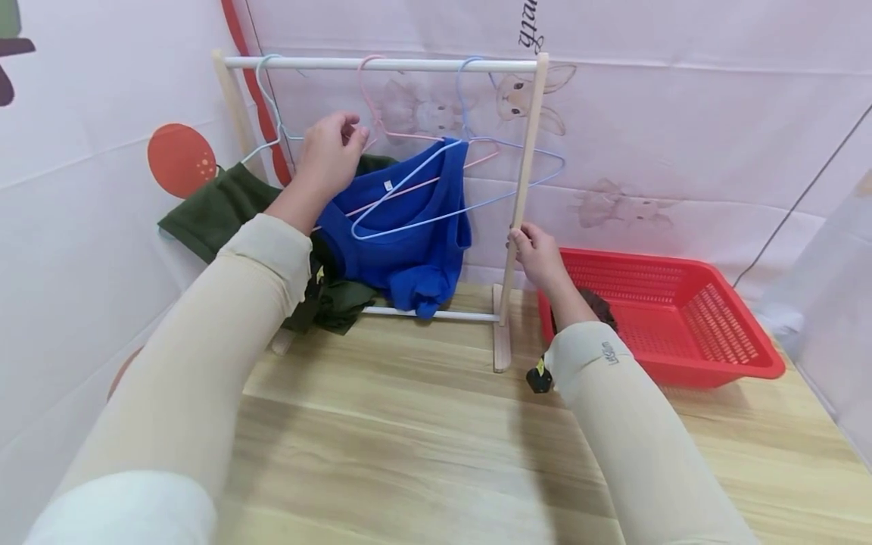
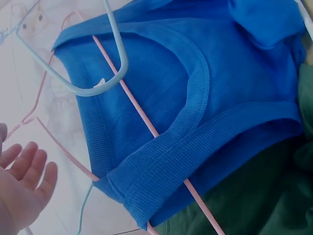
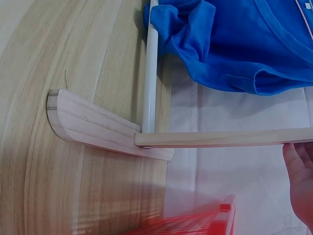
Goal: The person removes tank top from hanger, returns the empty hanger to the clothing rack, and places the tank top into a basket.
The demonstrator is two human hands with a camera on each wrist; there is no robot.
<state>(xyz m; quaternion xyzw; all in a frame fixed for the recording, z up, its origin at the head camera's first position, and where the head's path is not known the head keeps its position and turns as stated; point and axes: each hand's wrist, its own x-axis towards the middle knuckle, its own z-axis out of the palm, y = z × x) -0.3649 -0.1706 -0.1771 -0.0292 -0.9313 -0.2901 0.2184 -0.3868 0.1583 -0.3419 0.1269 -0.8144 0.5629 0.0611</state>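
Observation:
My left hand [image 1: 331, 155] is raised beside the pink hanger [image 1: 412, 136], its fingers loosely bent and holding nothing. On that hanger hangs a blue garment [image 1: 425, 253] with a ribbed neckline, its lower part bunched over the rack's bottom bar. A light blue hanger [image 1: 443, 220] with no garment on it hangs in front of the blue cloth. Farther left, a dark green garment [image 1: 218, 204] hangs on a mint hanger [image 1: 262, 147], partly behind my left arm. My right hand [image 1: 541, 261] grips the right wooden post [image 3: 220, 138] of the rack, between thumb and fingers.
A red plastic basket [image 1: 752, 367] stands right of the rack, with a dark brown cloth [image 1: 598, 306] inside, partly hidden by my right forearm. The rack's wooden foot [image 3: 98, 120] rests on the wood-grain table [image 1: 409, 424]. A printed cloth wall [image 1: 681, 129] lies behind.

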